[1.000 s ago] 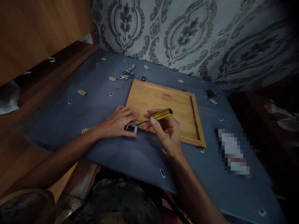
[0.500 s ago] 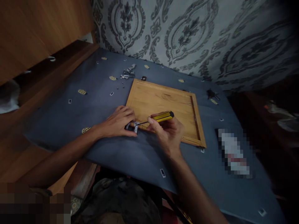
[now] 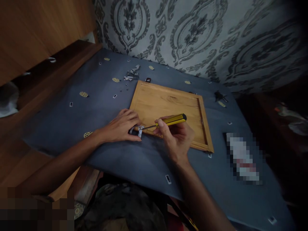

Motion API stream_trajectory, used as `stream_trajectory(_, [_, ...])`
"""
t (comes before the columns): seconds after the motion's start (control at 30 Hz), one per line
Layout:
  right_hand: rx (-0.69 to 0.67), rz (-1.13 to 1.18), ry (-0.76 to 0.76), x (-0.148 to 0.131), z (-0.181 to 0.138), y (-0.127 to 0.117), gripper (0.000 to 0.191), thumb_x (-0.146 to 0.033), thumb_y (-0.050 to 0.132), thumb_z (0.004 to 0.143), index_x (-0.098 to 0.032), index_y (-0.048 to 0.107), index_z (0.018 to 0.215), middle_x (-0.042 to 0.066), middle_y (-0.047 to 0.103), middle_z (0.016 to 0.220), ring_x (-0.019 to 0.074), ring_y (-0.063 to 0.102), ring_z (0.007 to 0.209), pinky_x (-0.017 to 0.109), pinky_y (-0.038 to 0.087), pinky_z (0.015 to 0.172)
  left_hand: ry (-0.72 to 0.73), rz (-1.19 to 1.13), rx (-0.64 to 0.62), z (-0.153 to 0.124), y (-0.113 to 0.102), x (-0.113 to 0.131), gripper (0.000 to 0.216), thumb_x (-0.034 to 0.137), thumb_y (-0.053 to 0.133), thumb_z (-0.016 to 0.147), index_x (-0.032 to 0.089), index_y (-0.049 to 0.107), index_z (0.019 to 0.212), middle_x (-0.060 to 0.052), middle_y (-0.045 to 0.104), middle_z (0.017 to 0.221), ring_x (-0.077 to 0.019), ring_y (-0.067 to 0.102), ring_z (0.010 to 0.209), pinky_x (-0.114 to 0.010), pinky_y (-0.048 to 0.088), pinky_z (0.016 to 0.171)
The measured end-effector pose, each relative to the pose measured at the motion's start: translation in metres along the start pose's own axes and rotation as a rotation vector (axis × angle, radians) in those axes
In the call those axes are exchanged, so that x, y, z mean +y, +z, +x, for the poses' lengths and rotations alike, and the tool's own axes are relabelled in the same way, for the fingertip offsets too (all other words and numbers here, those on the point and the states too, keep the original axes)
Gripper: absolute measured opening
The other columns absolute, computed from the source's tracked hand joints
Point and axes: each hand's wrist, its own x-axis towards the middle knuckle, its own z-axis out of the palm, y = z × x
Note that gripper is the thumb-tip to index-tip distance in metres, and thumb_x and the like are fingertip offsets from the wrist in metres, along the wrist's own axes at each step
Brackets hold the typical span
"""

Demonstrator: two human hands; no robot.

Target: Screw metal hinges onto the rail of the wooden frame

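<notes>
A wooden framed panel (image 3: 168, 109) lies on the cloth-covered table. At its near left corner, a small metal hinge (image 3: 140, 131) with a dark part beside it sits on the frame's edge. My left hand (image 3: 125, 125) is closed there, thumb below and fingers above, gripping the hinge against the panel. In my right hand (image 3: 176, 138) is a screwdriver (image 3: 172, 120) with a yellow and black handle, held between thumb and fingers. Its thin shaft points left, and the tip is at or very close to the hinge; contact is hard to make out.
Behind the panel lie several metal hinge pieces (image 3: 132, 74) and a few tiny screws (image 3: 124, 89). A small dark object (image 3: 148, 80) touches the far edge. Farther right are black pieces (image 3: 220, 96) and a blurred-out packet (image 3: 244, 157). A wooden cabinet (image 3: 45, 35) borders the left, a patterned wall the back.
My right hand and the screwdriver handle have shifted a little to the right, and the handle has turned slightly. My left hand stays on the hinge.
</notes>
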Motion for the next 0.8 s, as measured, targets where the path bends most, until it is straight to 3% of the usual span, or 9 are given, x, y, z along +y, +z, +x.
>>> stream_trajectory(0.47, [-0.041, 0.037, 0.013, 0.006, -0.001, 0.002, 0.020, -0.039, 0.084, 0.086, -0.022, 0.073, 0.086, -0.002, 0.073, 0.071, 0.0124, 0.067, 0.050, 0.026, 0.058, 0.052, -0.002, 0.012, -0.004, 0.000, 0.001, 0.000, 0.047, 0.061, 0.080, 0.089, 0.018, 0.067, 0.103, -0.008, 0.065, 0.107, -0.0274, 0.057, 0.106, -0.042, 0.043, 0.101])
stream_trajectory(0.8, [-0.197, 0.107, 0.090, -0.005, 0.003, -0.006, 0.036, -0.057, 0.080, 0.089, -0.022, 0.076, 0.095, 0.004, 0.079, 0.090, 0.0158, 0.074, 0.064, 0.030, 0.063, 0.060, 0.003, -0.001, 0.004, 0.001, 0.001, 0.001, 0.047, 0.059, 0.084, 0.087, 0.017, 0.068, 0.103, -0.009, 0.066, 0.107, -0.0285, 0.058, 0.107, -0.042, 0.043, 0.099])
